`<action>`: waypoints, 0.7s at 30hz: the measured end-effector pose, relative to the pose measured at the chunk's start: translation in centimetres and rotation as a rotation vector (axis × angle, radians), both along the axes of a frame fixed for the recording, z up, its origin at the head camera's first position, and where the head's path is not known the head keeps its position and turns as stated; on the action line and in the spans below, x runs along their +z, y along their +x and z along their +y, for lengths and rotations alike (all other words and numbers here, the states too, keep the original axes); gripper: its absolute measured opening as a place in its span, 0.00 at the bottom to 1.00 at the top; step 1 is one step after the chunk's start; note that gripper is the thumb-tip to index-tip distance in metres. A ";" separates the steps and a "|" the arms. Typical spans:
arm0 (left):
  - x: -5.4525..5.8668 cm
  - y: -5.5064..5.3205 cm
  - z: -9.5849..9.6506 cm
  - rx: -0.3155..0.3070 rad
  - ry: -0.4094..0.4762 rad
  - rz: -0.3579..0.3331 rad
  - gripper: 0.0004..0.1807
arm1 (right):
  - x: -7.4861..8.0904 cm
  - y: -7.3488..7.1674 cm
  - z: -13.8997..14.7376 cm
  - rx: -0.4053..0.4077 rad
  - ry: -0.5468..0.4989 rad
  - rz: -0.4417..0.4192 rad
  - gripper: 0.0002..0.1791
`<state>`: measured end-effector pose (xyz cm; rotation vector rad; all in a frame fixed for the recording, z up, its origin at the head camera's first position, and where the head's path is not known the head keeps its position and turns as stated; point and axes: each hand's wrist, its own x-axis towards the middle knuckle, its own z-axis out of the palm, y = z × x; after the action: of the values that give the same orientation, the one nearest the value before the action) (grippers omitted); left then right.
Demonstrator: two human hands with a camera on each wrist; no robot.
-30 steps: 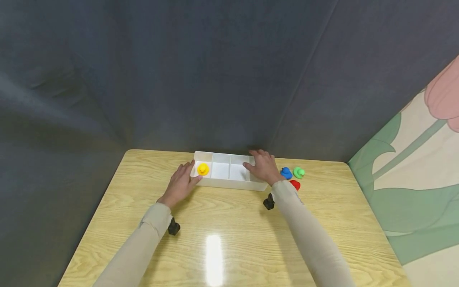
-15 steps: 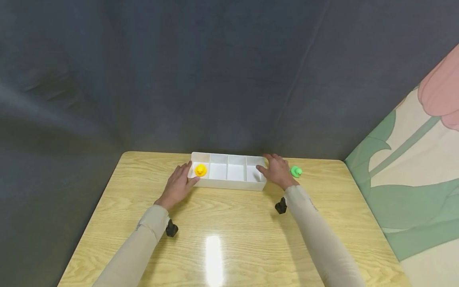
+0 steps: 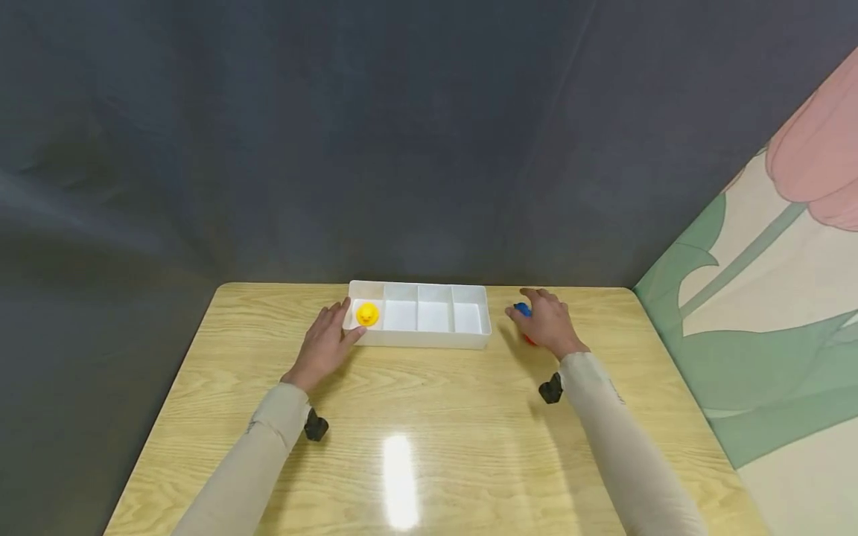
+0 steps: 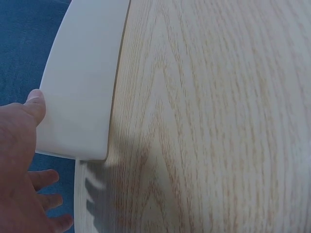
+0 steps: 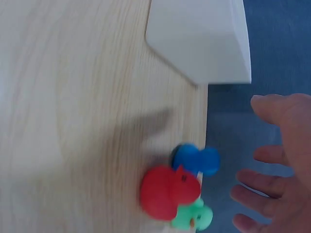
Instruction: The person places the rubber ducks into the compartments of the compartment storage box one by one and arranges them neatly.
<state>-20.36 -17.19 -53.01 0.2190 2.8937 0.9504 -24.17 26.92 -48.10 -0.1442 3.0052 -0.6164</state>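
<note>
A long white divided tray [image 3: 418, 339] sits near the table's far edge, with a yellow rubber duck [image 3: 366, 314] in its leftmost compartment. My left hand [image 3: 320, 346] is at the tray's left end; its thumb touches the tray's side in the left wrist view, and the fingers spread apart. To the right of the tray, my right hand [image 3: 546, 324] hovers with fingers spread and nothing held. Close to it in the right wrist view stand a blue duck [image 5: 194, 159], a red duck [image 5: 167, 191] and a green duck [image 5: 192, 216]. From the head view, this hand mostly covers them.
The wooden table [image 3: 442, 417] extends toward me. Dark fabric [image 3: 402, 149] hangs behind its far edge. At the right is a flower-patterned cloth [image 3: 771, 298]. Small black devices sit at both wrists.
My right hand has left the tray's right end and moved rightward over the ducks. The left hand stays at the tray's left end. The head view has shifted slightly.
</note>
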 end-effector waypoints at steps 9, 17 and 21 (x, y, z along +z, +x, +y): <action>0.6 0.3 0.0 -0.004 0.006 -0.003 0.44 | -0.3 1.1 2.4 -0.048 -0.034 -0.038 0.39; 0.7 0.4 0.0 -0.009 0.007 0.007 0.44 | -1.2 1.7 3.2 -0.062 -0.051 -0.039 0.37; 0.5 0.3 -0.1 -0.008 0.010 0.003 0.44 | -1.5 2.1 3.6 -0.050 -0.062 -0.035 0.35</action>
<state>-20.05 -17.27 -52.46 0.2325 2.8888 0.9642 -22.12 30.47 -49.61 -0.0607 2.9653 -0.7098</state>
